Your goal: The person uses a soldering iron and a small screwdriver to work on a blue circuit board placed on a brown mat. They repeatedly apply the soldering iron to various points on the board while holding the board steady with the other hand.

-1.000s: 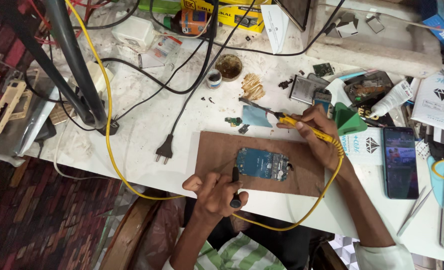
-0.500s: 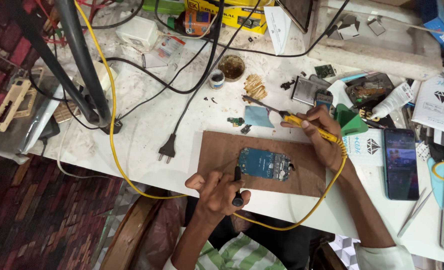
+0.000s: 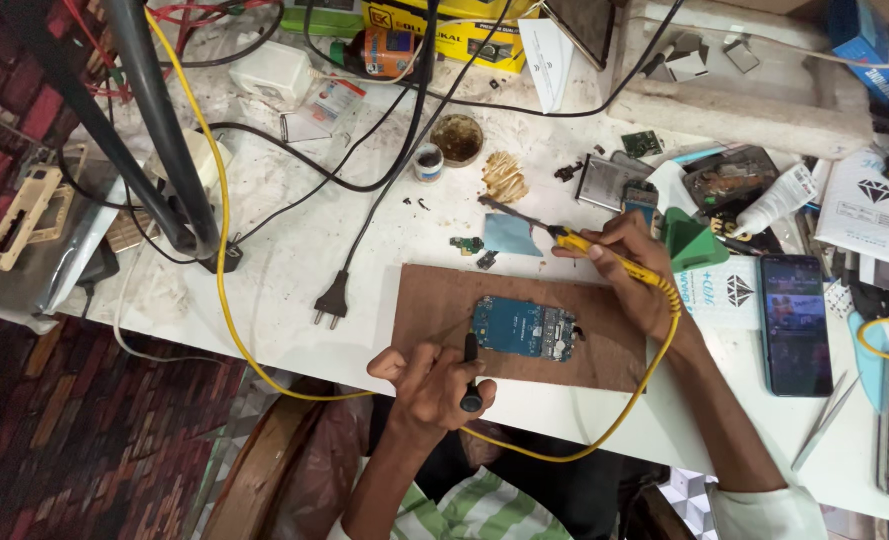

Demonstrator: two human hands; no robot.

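Soldering work over a blue circuit board (image 3: 522,327) lying on a brown wooden board (image 3: 434,310)

The right hand (image 3: 634,262) grips a yellow soldering iron (image 3: 614,255), tip held just above and beyond the circuit board; the left hand (image 3: 429,378), fingers closed round a thin black tool (image 3: 470,370), rests just below it. Steadying the board with that tool before the tip touches would likely help
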